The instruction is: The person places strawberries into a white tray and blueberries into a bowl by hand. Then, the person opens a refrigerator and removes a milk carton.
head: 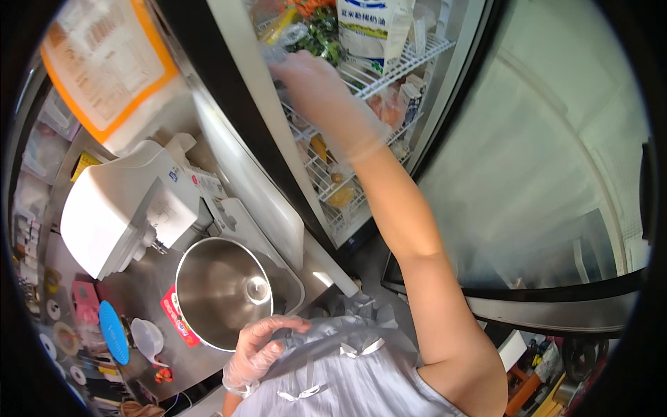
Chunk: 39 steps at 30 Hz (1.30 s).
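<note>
My right hand (312, 86), in a clear plastic glove, reaches into a refrigerator over its upper wire shelf (401, 65). Its fingertips lie among clear plastic bags beside leafy greens (320, 39); whether they grip anything is hidden. A white and blue carton-like pack (367, 31) stands to the right of the greens. My left hand (260, 349), gloved too, is held in front of my body with fingers apart and nothing in it. Just beyond it, on the metal counter, stands an empty stainless steel mixing bowl (224, 292), beside a white stand mixer (135, 203) with its head raised.
The refrigerator's glass door (531, 172) stands open at the right. Lower wire shelves (333, 182) hold bagged food. On the steel counter (172, 372) lie a blue oval item (113, 332), a small translucent cup with a handle (147, 337) and a red packet (177, 318). A large orange-edged bag (104, 68) is at upper left.
</note>
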{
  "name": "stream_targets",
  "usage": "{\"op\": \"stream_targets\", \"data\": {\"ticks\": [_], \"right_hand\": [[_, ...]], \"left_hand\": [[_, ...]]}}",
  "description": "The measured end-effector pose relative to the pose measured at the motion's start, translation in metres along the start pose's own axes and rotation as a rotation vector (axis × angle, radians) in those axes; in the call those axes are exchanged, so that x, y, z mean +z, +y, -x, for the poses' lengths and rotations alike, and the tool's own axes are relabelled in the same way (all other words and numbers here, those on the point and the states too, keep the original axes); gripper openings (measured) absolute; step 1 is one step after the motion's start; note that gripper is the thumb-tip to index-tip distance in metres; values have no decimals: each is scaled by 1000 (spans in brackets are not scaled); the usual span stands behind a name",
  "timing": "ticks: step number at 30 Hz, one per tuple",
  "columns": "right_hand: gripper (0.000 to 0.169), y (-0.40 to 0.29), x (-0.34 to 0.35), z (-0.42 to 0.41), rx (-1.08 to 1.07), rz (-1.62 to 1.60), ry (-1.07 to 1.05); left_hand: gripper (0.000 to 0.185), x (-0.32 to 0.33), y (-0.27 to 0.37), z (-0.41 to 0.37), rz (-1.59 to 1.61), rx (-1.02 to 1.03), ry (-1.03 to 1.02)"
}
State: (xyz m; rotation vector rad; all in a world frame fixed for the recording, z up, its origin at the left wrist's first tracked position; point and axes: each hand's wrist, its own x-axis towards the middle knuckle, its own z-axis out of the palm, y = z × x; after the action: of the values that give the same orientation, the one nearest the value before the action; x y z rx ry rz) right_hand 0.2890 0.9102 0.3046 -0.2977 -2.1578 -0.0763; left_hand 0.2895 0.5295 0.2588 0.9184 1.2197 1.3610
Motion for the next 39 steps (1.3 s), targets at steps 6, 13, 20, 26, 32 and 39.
{"op": "stream_targets", "data": {"ticks": [6, 13, 20, 26, 32, 39], "right_hand": [[24, 28, -91, -5, 573, -210, 725], [39, 89, -109, -38, 768, -4, 373], [33, 102, -96, -42, 746, 223, 404], [39, 87, -116, -37, 606, 335, 662], [38, 9, -195, -11, 673, 513, 839], [16, -37, -189, 56, 803, -296, 850]], "left_hand": [[54, -5, 2, 17, 11, 41, 84], [50, -5, 5, 17, 40, 60, 45], [49, -8, 6, 25, 32, 87, 65], [50, -9, 9, 30, 19, 74, 160], [55, -10, 5, 22, -18, 38, 118], [53, -7, 3, 6, -87, 44, 13]]}}
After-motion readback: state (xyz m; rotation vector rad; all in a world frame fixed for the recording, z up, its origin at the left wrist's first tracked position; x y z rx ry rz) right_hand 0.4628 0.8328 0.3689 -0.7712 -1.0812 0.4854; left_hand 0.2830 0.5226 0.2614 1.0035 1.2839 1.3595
